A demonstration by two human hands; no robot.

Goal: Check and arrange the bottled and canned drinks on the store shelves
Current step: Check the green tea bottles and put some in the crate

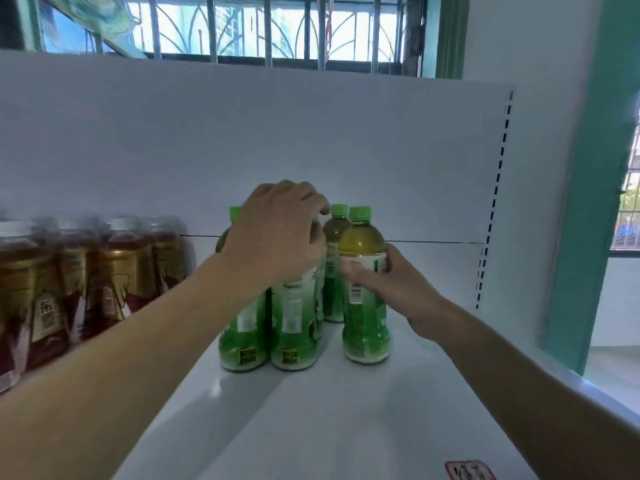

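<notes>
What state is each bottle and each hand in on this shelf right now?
Right green bottle: upright, capped, gripped by right hand.
Middle green bottle: upright, top gripped by left hand.
Left green bottle: upright, capped.
Back green bottle: upright, capped.
Brown bottles: upright, capped, blurred.

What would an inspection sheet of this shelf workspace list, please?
Surface: glossy white shelf board.
Job's things: green-capped plastic green tea bottles clustered upright; blurred brown tea bottles with white caps at left.
Clutter: red-bordered paper tag at the shelf's front edge.
Grippers: left hand grips the top of the middle front bottle; right hand grips the right front bottle at its label.
Cables: nothing seen.
Surroundings: white back panel; barred window above.
</notes>
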